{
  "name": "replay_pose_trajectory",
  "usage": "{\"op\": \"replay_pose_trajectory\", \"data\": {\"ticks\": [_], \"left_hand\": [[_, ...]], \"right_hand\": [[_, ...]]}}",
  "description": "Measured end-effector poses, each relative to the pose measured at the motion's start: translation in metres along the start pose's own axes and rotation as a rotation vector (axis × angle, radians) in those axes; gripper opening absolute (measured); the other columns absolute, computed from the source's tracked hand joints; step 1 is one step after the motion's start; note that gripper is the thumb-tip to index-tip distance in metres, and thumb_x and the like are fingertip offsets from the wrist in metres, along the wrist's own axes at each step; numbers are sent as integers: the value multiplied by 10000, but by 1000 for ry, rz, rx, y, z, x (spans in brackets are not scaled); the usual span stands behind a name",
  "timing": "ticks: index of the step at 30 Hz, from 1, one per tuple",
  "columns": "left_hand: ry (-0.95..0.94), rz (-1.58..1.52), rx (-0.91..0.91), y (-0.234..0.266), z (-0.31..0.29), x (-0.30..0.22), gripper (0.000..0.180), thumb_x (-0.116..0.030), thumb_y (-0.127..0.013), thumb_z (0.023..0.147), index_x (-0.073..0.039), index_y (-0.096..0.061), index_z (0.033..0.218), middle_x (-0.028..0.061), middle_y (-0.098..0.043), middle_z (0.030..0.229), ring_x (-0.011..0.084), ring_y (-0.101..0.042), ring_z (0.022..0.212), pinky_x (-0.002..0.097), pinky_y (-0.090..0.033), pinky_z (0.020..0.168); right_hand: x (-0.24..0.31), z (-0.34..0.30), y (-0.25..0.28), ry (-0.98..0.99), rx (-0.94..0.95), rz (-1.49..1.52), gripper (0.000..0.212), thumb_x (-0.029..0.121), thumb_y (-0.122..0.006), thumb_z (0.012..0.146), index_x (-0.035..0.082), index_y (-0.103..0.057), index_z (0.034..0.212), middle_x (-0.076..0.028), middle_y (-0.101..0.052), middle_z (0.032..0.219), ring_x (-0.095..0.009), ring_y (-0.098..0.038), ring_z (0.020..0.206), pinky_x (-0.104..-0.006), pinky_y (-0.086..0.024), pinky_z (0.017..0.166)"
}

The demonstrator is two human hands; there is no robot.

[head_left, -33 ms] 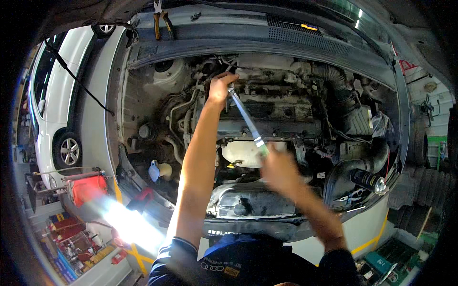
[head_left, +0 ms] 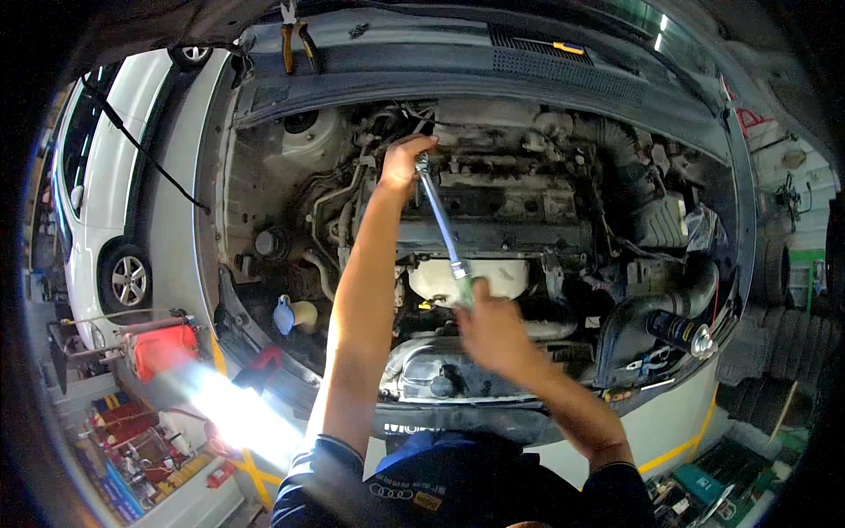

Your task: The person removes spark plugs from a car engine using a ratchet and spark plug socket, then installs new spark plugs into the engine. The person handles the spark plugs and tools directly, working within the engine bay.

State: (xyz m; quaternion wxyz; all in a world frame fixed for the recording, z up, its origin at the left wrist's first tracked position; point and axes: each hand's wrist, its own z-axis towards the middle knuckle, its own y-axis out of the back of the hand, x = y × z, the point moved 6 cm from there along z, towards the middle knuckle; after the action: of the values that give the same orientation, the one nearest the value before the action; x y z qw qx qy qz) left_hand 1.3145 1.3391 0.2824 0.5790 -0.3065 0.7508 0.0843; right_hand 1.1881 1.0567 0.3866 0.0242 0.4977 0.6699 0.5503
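Head view, right hand (head_left: 497,330) gripping ratchet (head_left: 443,216), shirt (head_left: 493,466) with pale lettering (head_left: 419,485)

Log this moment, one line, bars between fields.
right hand: gripping wrench | left hand: at its head | pliers: on grey panel

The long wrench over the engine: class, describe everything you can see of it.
The wrench looks metallic: a shiny rounded head, a slim straight shaft, a pale band and a greenish grip. It slants across the engine, its head toward the top of the picture and its grip nearer the person. The left hand is at the head; the right hand, blurred, grasps and partly hides the grip.
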Motion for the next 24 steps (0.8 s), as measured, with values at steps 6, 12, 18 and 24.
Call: {"op": "replay_pose_trajectory", "data": {"ticks": [6, 12, 18, 24], "left_hand": [[-122, 19, -216, 25, -42, -1, 400, -406, -747, 962, -9, -716, 996, 24, -634, 902, 146, -519, 787, 352, -432, 708], [-94, 40, -209, 11, -37, -6, 374, -401, -793, 925, -43, -693, 971, 25, -627, 878, 129, -509, 682, 318, -395, 649], [92, 9, -91, 24, -8, 2, 279, -334, -752, 923, -79, -675, 840, 16, -609, 848, 157, -531, 797, 352, -382, 666], [-66, 105, -197, 24, -46, -15, 403, -438, -694, 993, -45, -715, 904, 8, -596, 773, 126, -524, 690, 323, -430, 657]], "right_hand": [[-83, 88, 93, -112, -64, -416, 402, 83, -571, 985, -6, -550, 1377, -186, -717, 1007, -328, -728, 889, -462, -581, 726], [-106, 180, 156, 59, -278, -609, 100, 66, -634, 923, 31, -703, 988, -155, -737, 908, -390, -717, 881, -513, -577, 828], [-13, 5, 27, 139, -369, -478, 478, 310, -590, 1047, -140, -605, 1208, -174, -711, 707, -265, -699, 531, -420, -555, 492], [-72, 95, 108, -22, -109, -490, 285, 52, -640, 929, 24, -654, 1213, -132, -706, 856, -293, -710, 808, -463, -583, 665]]}}
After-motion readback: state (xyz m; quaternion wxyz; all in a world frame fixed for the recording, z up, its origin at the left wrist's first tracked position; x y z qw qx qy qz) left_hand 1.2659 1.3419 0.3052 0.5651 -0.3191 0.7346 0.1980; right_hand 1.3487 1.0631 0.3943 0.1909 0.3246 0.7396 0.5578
